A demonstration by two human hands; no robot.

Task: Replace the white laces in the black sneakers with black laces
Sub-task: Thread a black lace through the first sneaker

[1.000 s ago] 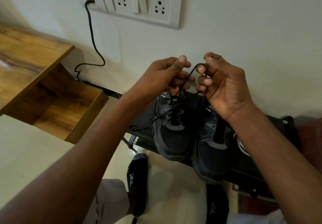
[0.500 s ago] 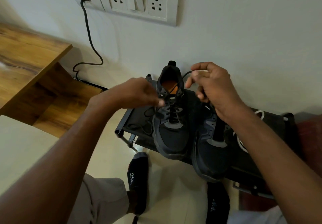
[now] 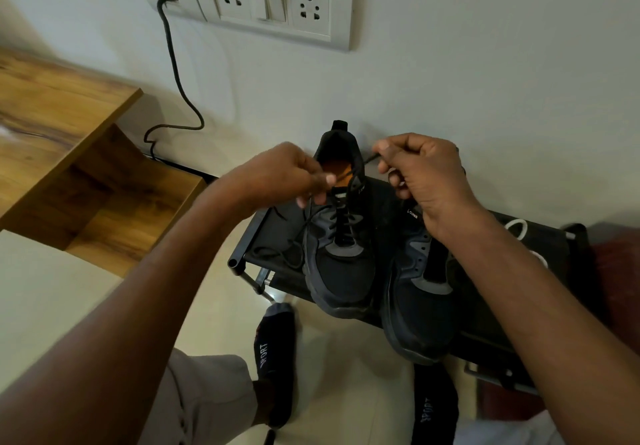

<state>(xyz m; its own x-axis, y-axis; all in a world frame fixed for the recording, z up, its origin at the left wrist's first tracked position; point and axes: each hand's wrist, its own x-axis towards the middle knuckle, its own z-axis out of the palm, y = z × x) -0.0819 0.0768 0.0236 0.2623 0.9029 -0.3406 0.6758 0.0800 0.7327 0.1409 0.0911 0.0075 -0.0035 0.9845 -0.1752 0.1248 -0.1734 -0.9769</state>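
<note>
pale wall (image 3: 450, 81) fills the background, carrying one switch plate (image 3: 273, 1) with two sockets and a single switch, and one dark cable (image 3: 176, 74) hanging down from it. at the left stands one wooden shelf unit (image 3: 69, 154), cut off by the frame edge. low against the wall sits one black rack (image 3: 519, 306), its right end hidden behind the right forearm. two black sneakers rest on it side by side, toes toward the camera: the left sneaker (image 3: 341, 264) is threaded with a black lace (image 3: 341, 226), and the right sneaker (image 3: 419, 309) shows bare eyelets, its heel covered by the wrist. one white lace (image 3: 519, 233) lies on the rack further right, only partly visible. two socked feet (image 3: 275, 358) stand on the floor below. the left hand (image 3: 277, 176) pinches one lace end just over the left sneaker's opening; its fingertips are blurred. the right hand (image 3: 426, 174) pinches the other end between thumb and forefinger, just right of that opening.
</note>
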